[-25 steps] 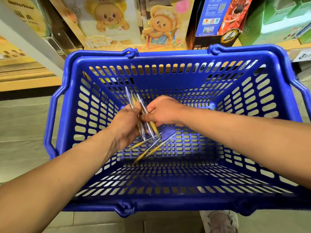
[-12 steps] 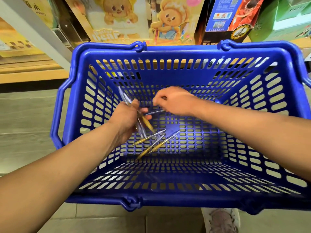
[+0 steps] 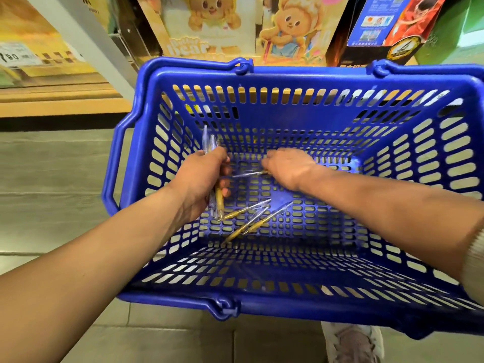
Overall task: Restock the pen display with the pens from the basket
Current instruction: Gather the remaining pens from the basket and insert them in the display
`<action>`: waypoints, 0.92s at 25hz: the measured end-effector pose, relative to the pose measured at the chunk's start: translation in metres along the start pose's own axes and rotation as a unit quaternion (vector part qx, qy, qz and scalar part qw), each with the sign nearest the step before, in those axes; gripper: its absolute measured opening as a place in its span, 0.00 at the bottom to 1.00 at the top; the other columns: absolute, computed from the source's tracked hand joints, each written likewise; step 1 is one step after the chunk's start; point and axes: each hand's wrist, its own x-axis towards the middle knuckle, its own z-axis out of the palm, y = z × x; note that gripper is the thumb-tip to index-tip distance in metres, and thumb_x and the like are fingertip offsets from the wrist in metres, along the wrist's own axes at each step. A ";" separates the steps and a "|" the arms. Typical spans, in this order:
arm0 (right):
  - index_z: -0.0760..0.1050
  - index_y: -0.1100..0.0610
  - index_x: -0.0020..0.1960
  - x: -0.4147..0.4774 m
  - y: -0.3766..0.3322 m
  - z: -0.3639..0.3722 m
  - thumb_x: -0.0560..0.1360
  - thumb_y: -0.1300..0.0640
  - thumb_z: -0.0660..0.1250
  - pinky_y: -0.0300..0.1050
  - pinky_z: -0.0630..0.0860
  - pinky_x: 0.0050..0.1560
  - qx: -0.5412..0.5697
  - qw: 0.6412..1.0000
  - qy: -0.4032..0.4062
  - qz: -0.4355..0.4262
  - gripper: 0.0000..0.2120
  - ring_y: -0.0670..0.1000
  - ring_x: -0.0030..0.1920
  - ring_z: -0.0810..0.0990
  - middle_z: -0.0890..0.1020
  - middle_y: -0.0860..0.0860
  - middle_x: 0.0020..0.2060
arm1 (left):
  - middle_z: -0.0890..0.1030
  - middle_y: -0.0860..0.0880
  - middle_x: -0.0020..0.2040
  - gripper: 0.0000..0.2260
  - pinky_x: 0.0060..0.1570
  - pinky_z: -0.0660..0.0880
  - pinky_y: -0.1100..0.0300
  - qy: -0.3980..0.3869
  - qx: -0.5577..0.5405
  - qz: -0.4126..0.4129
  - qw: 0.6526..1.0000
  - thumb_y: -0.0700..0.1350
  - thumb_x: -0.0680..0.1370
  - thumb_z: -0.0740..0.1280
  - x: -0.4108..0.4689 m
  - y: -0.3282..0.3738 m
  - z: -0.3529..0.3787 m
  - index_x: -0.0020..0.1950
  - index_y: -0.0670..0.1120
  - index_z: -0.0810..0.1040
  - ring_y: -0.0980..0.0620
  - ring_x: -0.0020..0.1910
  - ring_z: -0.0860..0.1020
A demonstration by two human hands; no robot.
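Observation:
A blue plastic basket (image 3: 296, 305) stands on the floor below me. Inside it, my left hand (image 3: 199, 182) grips a bunch of clear pens with gold grips (image 3: 218, 199), their caps sticking up past my knuckles. My right hand (image 3: 286, 169) reaches down to the basket floor and pinches a single clear pen (image 3: 246, 174) that lies flat between the two hands. Three loose pens (image 3: 251, 218) lie on the basket floor just below my left hand. No pen display is in view.
Behind the basket a low shelf carries cartoon bear boxes (image 3: 209, 30), a dark box (image 3: 377, 30) and a green box (image 3: 455, 30). A grey shelf upright (image 3: 86, 45) runs at the left. Grey floor tiles (image 3: 52, 179) lie around the basket, and a shoe (image 3: 351, 344) shows below it.
My right hand has left the bunch, moved to the right and dropped to the basket floor, where it took a single pen. My left hand keeps its bunch. The view shifted left.

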 end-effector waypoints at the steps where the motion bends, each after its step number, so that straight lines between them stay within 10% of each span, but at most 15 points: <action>1: 0.75 0.53 0.60 -0.001 -0.007 0.003 0.81 0.61 0.63 0.49 0.79 0.48 0.021 0.999 -0.003 -0.034 0.10 0.57 0.54 0.80 0.78 0.52 0.53 | 0.72 0.49 0.33 0.02 0.24 0.68 0.59 0.005 -0.001 0.001 1.000 0.41 0.81 0.62 0.000 0.000 -0.002 0.52 0.44 0.71 0.53 0.25 0.66; 4: 0.76 0.54 0.54 -0.003 -0.039 0.013 0.81 0.58 0.62 0.49 0.80 0.43 0.048 0.990 -0.018 -0.134 0.05 0.54 0.48 0.81 0.77 0.50 0.46 | 0.76 0.49 0.33 0.04 0.25 0.71 0.59 0.009 -0.010 0.002 1.000 0.41 0.82 0.62 -0.001 -0.002 -0.004 0.56 0.43 0.70 0.53 0.25 0.70; 8: 0.71 0.56 0.66 -0.001 -0.067 0.023 0.82 0.45 0.62 0.53 0.78 0.60 -0.012 0.985 -0.057 -0.165 0.19 0.53 0.60 0.76 0.76 0.51 0.57 | 0.77 0.49 0.34 0.04 0.25 0.72 0.60 0.007 -0.007 0.010 1.000 0.40 0.82 0.61 -0.003 -0.002 -0.008 0.56 0.43 0.71 0.53 0.26 0.72; 17: 0.81 0.60 0.57 -0.019 -0.069 0.018 0.79 0.61 0.67 0.51 0.80 0.54 -0.262 0.944 -0.105 -0.172 0.08 0.58 0.55 0.75 0.76 0.58 0.55 | 0.75 0.49 0.34 0.02 0.27 0.71 0.60 -0.012 -0.039 0.010 0.999 0.41 0.81 0.63 -0.003 -0.002 -0.011 0.51 0.43 0.71 0.53 0.27 0.72; 20: 0.78 0.62 0.55 -0.019 -0.060 0.014 0.78 0.65 0.67 0.47 0.79 0.40 -0.034 0.988 -0.143 -0.049 0.06 0.55 0.46 0.79 0.79 0.58 0.53 | 0.76 0.49 0.33 0.05 0.25 0.71 0.62 -0.022 -0.049 0.022 0.998 0.43 0.83 0.66 -0.003 -0.002 -0.008 0.47 0.45 0.72 0.54 0.27 0.72; 23: 0.76 0.61 0.58 -0.021 -0.050 -0.007 0.84 0.58 0.60 0.50 0.79 0.42 0.292 0.951 -0.084 0.058 0.08 0.58 0.46 0.82 0.81 0.59 0.51 | 0.81 0.48 0.35 0.04 0.29 0.79 0.60 0.028 -0.069 0.027 0.997 0.44 0.85 0.62 0.000 -0.004 -0.007 0.55 0.43 0.72 0.53 0.29 0.79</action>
